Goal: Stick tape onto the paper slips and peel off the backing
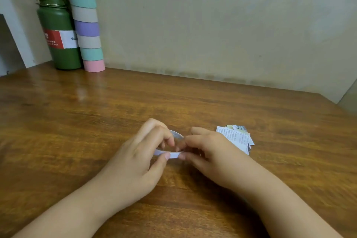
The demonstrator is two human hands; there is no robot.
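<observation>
A thin white roll of tape (176, 135) stands on edge at the middle of the wooden table (77, 121). My left hand (141, 152) grips it, thumb on the near rim and fingers over the top. My right hand (208, 150) pinches the tape's near edge just right of the left thumb. A small pile of printed paper slips (238, 137) lies flat just right of my right hand, partly hidden behind it. Most of the roll is covered by my fingers.
A green bottle (58, 35) with a red and white label stands at the far left corner against the wall. Beside it rises a tall stack of pastel rolls (87, 25). The table's right edge (340, 108) runs close to the slips.
</observation>
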